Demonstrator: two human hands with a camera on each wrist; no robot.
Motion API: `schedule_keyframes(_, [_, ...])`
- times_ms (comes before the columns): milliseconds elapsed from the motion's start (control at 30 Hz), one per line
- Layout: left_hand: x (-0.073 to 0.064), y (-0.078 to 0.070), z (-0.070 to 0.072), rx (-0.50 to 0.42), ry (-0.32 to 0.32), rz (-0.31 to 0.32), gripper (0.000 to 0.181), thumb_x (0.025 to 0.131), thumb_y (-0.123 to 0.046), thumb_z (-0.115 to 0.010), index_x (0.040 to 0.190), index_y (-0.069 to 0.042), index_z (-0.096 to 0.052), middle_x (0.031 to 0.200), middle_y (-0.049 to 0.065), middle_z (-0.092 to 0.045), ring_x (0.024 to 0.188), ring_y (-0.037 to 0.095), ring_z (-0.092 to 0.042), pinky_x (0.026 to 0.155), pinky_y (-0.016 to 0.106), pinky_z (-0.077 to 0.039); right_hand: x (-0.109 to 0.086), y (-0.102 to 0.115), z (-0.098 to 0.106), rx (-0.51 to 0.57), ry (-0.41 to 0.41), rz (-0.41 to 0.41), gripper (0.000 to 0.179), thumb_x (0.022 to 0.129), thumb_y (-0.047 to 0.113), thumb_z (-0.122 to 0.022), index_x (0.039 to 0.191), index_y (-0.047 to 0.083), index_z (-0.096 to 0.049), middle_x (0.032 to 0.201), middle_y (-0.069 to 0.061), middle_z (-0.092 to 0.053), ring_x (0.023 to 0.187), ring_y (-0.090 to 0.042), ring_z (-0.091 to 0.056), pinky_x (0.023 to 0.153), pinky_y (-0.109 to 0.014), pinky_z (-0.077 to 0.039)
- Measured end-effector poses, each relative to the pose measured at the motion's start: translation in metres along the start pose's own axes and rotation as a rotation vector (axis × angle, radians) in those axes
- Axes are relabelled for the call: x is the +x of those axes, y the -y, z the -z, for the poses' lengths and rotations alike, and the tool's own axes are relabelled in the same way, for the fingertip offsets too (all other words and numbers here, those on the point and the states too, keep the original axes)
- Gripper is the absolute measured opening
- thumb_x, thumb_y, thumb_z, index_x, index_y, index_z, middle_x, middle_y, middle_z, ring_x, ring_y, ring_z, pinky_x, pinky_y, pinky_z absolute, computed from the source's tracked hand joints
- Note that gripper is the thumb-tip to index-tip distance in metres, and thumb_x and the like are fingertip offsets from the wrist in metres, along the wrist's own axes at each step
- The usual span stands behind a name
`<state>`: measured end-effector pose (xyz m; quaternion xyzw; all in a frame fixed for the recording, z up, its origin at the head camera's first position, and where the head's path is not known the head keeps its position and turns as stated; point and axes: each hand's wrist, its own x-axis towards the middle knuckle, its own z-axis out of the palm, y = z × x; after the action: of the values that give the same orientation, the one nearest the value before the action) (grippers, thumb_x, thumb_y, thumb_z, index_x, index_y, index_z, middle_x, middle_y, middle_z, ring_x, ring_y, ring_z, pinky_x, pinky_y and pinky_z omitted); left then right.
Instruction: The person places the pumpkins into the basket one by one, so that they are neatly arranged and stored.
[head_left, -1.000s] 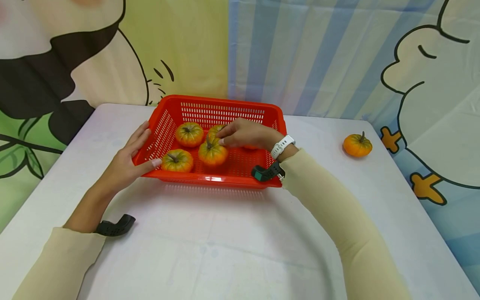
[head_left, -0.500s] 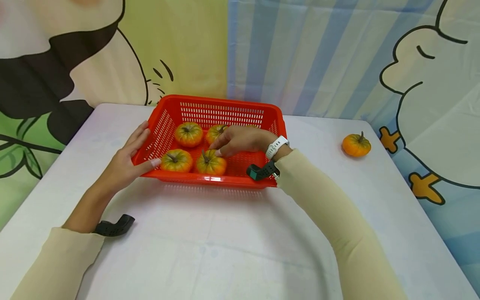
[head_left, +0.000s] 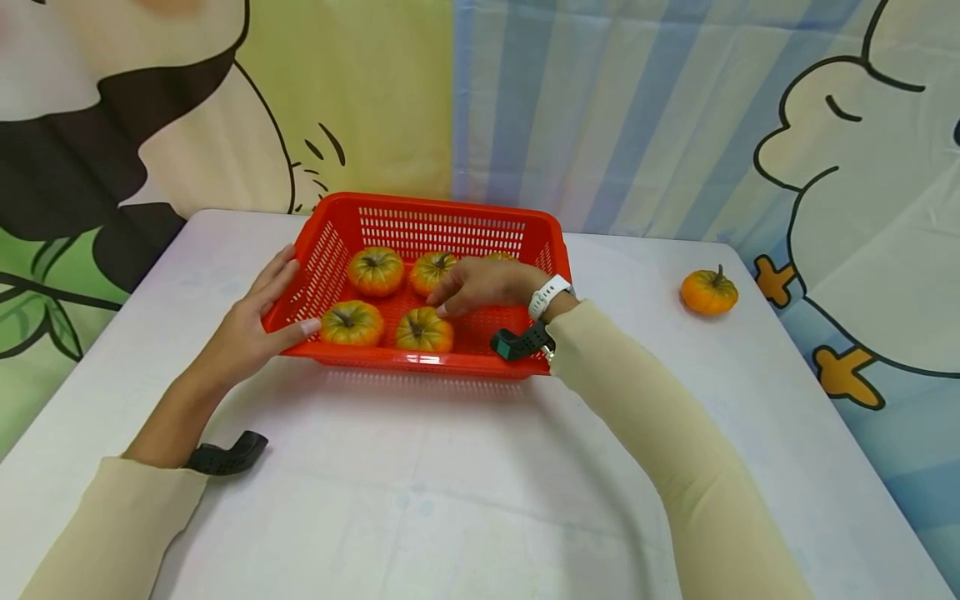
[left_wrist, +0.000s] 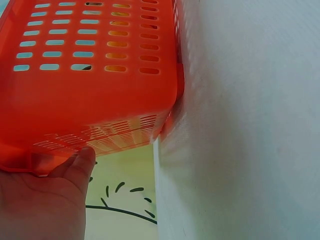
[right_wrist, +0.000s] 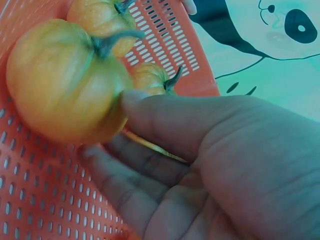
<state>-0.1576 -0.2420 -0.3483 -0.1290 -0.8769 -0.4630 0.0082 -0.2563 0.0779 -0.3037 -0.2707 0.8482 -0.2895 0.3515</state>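
Observation:
A red plastic basket with slotted walls holds several small orange-green pumpkins. My left hand rests against its left end, fingers along the outer wall and thumb at the near corner. In the left wrist view a fingertip lies against the basket wall. My right hand is inside, its fingertips right by the front middle pumpkin. The right wrist view has the thumb tip at the edge of a pumpkin, with the fingers loosely bent below it. The right hand partly hides another pumpkin behind it.
Two pumpkins sit at the basket's left side, one at the back and one in front. A single pumpkin lies on the white table at the right. A cartoon-printed curtain hangs behind the table.
My right hand has lowered a pumpkin into the basket's front middle and loosened its fingers, which now sit slightly off its stem. The left hand stays at the basket's left end.

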Motion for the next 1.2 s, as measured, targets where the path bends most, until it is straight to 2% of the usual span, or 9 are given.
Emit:
schedule_keyframes(133, [0.0,0.0,0.0,0.001,0.0,0.002,0.086,0.089,-0.025,-0.07,0.156,-0.019,-0.017,0.16,-0.017,-0.008,0.144,0.027,-0.02,0.082,0.012,-0.043,-0.001,0.0,0.0,-0.073,0.021,-0.041,0.034,0.091,0.03,-0.068,0.124,0.02,-0.07,0.092,0.007,-0.064,0.09,-0.012,-0.052,0.075,-0.029,-0.045])
schedule_keyframes(267, [0.001,-0.001,0.0,0.006,-0.002,0.004,0.086,0.089,-0.025,-0.07,0.156,-0.02,-0.017,0.16,-0.018,-0.008,0.143,0.027,-0.02,0.083,0.012,-0.043,-0.002,-0.001,0.0,-0.038,0.058,-0.047,0.036,0.093,0.026,-0.067,0.126,0.015,-0.068,0.082,0.0,-0.056,0.082,-0.014,-0.049,0.068,-0.027,-0.042])
schedule_keyframes(433, [0.001,-0.002,0.0,0.006,-0.004,0.004,0.086,0.089,-0.026,-0.07,0.156,-0.02,-0.018,0.16,-0.017,-0.008,0.143,0.027,-0.021,0.083,0.013,-0.043,-0.002,0.001,0.001,-0.052,0.023,-0.026,0.038,0.093,0.027,-0.066,0.13,0.019,-0.066,0.109,0.009,-0.064,0.105,-0.009,-0.053,0.087,-0.03,-0.045])
schedule_keyframes(533, [0.0,-0.001,0.0,0.003,-0.004,0.006,0.086,0.088,-0.026,-0.07,0.156,-0.02,-0.018,0.16,-0.017,-0.008,0.143,0.027,-0.021,0.083,0.013,-0.044,0.0,0.002,0.001,0.008,0.007,0.013,0.038,0.095,0.023,-0.063,0.132,0.015,-0.063,0.127,0.005,-0.061,0.117,-0.011,-0.052,0.097,-0.033,-0.044])
schedule_keyframes(667, [0.0,-0.001,-0.001,-0.002,-0.003,0.004,0.086,0.088,-0.025,-0.07,0.156,-0.021,-0.018,0.16,-0.017,-0.008,0.143,0.027,-0.021,0.082,0.013,-0.044,0.001,0.001,0.002,0.105,-0.008,0.047,0.038,0.095,0.015,-0.062,0.133,0.006,-0.061,0.129,-0.003,-0.061,0.116,-0.014,-0.055,0.096,-0.03,-0.047])
schedule_keyframes(833, [0.001,0.0,-0.001,-0.003,-0.002,0.003,0.086,0.088,-0.025,-0.07,0.156,-0.021,-0.018,0.16,-0.017,-0.008,0.143,0.027,-0.02,0.082,0.013,-0.044,-0.001,0.003,0.001,0.184,-0.027,0.056,0.038,0.095,0.012,-0.062,0.132,0.002,-0.061,0.129,-0.009,-0.061,0.111,-0.015,-0.06,0.091,-0.028,-0.05])
schedule_keyframes(1100, [0.001,0.0,0.0,0.009,-0.003,0.004,0.086,0.089,-0.026,-0.07,0.156,-0.02,-0.018,0.16,-0.017,-0.007,0.144,0.026,-0.019,0.083,0.012,-0.043,-0.008,0.01,0.005,0.36,-0.071,0.108,0.033,0.096,0.008,-0.061,0.128,-0.001,-0.062,0.126,-0.018,-0.062,0.115,-0.028,-0.06,0.098,-0.041,-0.046])
schedule_keyframes(1200, [0.001,0.001,0.0,0.005,-0.005,0.011,0.086,0.088,-0.025,-0.07,0.156,-0.021,-0.018,0.159,-0.019,-0.007,0.144,0.025,-0.018,0.082,0.011,-0.043,-0.012,0.011,0.008,0.331,-0.083,0.12,0.035,0.096,0.011,-0.061,0.13,0.002,-0.062,0.126,-0.015,-0.063,0.116,-0.028,-0.059,0.098,-0.038,-0.047])
